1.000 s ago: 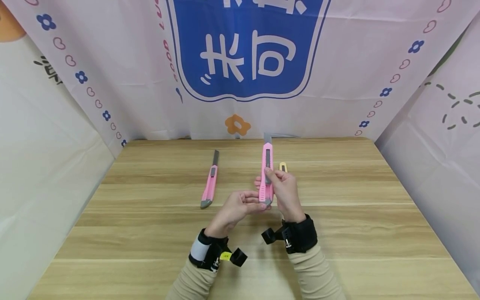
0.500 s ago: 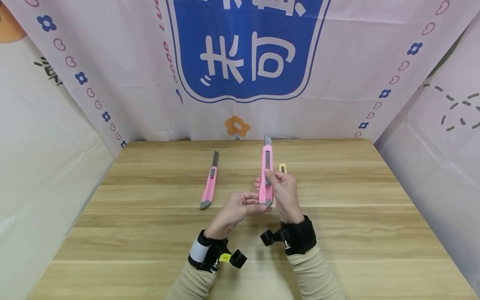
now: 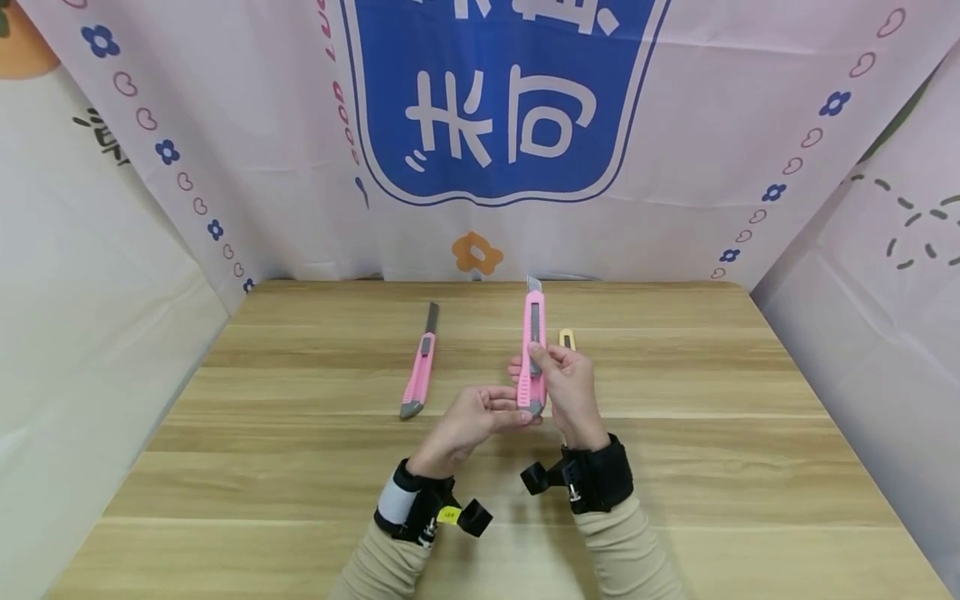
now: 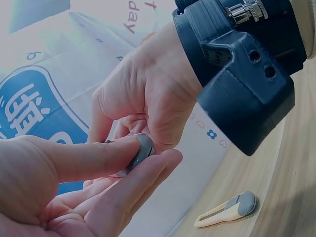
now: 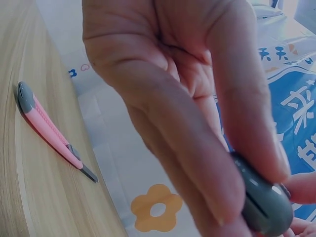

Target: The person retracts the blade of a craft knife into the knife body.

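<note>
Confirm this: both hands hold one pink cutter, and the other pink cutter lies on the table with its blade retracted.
Wrong about the blade: the head view shows it extended. The other pink cutter does lie on the table, and the left hand and right hand do hold one pink cutter.

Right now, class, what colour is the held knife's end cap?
Grey: the end cap shows best in the right wrist view.

Head view forward and down, wrist views tilted — close to hands (image 3: pixel 468 421), all sharing the blue emblem (image 3: pixel 502 92)
</note>
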The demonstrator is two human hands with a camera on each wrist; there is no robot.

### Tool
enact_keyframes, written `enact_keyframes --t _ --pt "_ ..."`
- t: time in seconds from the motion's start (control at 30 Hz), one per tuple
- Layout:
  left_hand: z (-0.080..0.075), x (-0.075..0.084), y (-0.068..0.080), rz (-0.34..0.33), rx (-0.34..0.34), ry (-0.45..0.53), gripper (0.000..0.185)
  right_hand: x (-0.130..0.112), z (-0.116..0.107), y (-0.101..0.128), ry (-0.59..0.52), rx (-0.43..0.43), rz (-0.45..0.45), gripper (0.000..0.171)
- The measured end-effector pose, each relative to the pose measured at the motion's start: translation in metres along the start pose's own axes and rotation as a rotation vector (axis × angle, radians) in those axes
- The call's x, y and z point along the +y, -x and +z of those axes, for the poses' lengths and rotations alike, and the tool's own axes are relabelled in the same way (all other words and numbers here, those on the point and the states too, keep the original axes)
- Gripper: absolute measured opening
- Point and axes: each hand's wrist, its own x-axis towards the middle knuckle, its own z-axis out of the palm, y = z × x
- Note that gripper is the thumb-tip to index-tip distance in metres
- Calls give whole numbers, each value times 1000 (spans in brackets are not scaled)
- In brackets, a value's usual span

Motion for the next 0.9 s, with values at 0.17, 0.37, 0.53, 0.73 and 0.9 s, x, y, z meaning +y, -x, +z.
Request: enact_keyframes --t 0.17,0.37,0.53,0.73,0.9 --pt "-1 1 0 -1 -6 0 33 -1 0 0 -15 0 1 31" --pt "-3 0 -1 -3 -11 1 32 0 1 1 5 -4 9 32" --pt "-4 0 0 -1 -8 0 32 0 1 0 16 -17 13 31" --pt "-4 1 0 4 -6 8 32 0 1 -1 4 -32 12 32" --pt "-4 1 0 9 -5 13 33 0 1 -1 -4 -37 15 31"
